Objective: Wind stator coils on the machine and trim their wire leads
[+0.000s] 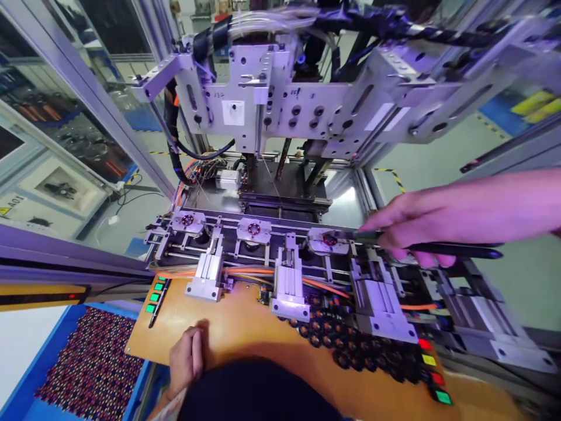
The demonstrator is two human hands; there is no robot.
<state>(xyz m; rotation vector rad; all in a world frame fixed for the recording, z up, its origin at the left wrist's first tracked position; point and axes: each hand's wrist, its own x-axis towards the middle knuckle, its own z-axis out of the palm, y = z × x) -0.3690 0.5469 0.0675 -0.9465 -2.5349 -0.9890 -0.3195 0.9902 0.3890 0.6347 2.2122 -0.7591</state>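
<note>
My right hand (407,228) reaches in from the right, fingers closed around a slim tool with a black handle (464,250). Its thin grey end points left at the small dark ring-shaped part (329,239) in the third fixture; whether it touches is unclear. Similar rings sit in the middle fixture (253,229) and the left fixture (187,220). Resting on the orange worktop (236,327) near its front edge, my left hand (187,356) is curled closed, with nothing visible in it.
Several dark round parts (355,339) crowd the worktop's right side. Green buttons (153,297) are at left, coloured buttons (429,361) at right. A blue bin (26,374) of small parts stands lower left. A metal machine head (280,105) hangs above metal clamps (289,292).
</note>
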